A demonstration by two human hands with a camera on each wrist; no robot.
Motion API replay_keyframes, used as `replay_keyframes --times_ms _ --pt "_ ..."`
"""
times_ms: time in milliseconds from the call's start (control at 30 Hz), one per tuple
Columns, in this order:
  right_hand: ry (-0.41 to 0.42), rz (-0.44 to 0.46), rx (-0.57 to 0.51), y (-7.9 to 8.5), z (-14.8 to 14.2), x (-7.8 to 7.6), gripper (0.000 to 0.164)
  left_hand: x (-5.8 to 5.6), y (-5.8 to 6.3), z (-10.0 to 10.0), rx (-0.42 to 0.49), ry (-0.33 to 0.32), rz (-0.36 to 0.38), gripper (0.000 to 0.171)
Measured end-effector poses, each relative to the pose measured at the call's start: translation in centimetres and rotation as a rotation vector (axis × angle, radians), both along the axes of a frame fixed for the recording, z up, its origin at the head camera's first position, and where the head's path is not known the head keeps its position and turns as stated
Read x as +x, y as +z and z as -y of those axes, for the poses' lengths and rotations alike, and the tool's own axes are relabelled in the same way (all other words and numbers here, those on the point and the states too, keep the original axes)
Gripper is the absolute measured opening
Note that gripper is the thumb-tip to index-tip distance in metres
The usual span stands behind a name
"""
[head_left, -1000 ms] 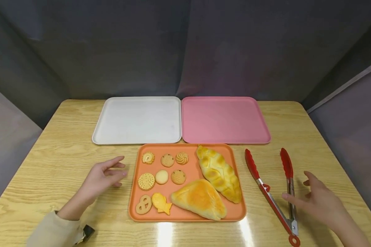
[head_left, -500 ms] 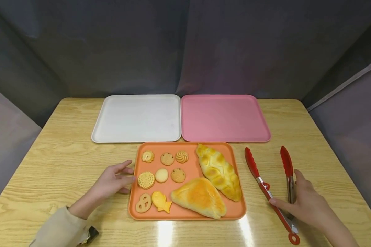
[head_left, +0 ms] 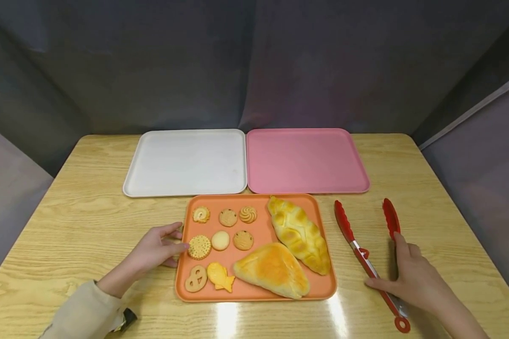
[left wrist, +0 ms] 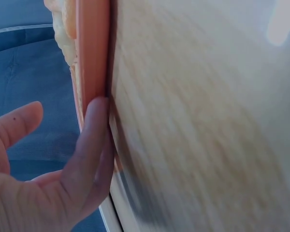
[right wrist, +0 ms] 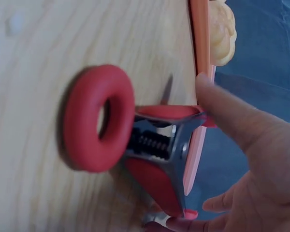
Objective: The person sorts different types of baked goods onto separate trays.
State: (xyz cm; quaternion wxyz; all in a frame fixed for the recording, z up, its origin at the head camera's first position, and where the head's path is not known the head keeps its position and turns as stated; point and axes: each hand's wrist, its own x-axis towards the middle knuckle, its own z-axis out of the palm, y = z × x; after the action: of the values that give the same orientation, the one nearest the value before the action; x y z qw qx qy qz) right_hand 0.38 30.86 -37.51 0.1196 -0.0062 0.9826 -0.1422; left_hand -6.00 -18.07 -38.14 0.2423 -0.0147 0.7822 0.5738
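An orange tray (head_left: 260, 238) holds several cookies, a fish-shaped biscuit (head_left: 220, 277), a pretzel cookie (head_left: 196, 278), a triangular bread (head_left: 273, 270) and a braided bread (head_left: 300, 235). At its left edge is my left hand (head_left: 157, 247); fingertips (left wrist: 96, 108) touch the tray's outer side, with another digit raised apart. The thumb overlaps the rim near a round dotted cracker (head_left: 199, 247). My right hand (head_left: 422, 282) straddles the red-handled tongs (head_left: 366, 263), thumb stretched over the left arm and fingers along the right arm. Their arms are spread, with the red pull ring (right wrist: 99, 118) toward me.
A white tray (head_left: 186, 162) and a pink tray (head_left: 305, 160) lie side by side behind the orange one. All rest on a wooden table (head_left: 97, 202). Dark curtains (head_left: 246, 66) rise along the back and sides.
My left hand has moved right to the orange tray's left edge. My right hand has moved left and over the tongs, which still lie spread in place.
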Motion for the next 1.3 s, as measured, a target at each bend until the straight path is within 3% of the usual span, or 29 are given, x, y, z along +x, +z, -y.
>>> replay_keyframes --times_ms 800,1000,1300 --pt "0.056 0.009 -0.036 -0.5 -2.5 -0.9 0.121 -0.1 -0.2 0.0 0.024 0.007 0.02 0.071" --pt "0.035 -0.002 0.003 -0.9 -2.2 -1.2 0.123 -0.2 -0.2 0.1 0.016 0.006 0.014 0.07" --pt "-0.014 0.065 -0.026 -1.1 -2.2 -1.6 0.119 -0.3 -0.2 0.0 -0.007 -0.016 0.015 0.065"
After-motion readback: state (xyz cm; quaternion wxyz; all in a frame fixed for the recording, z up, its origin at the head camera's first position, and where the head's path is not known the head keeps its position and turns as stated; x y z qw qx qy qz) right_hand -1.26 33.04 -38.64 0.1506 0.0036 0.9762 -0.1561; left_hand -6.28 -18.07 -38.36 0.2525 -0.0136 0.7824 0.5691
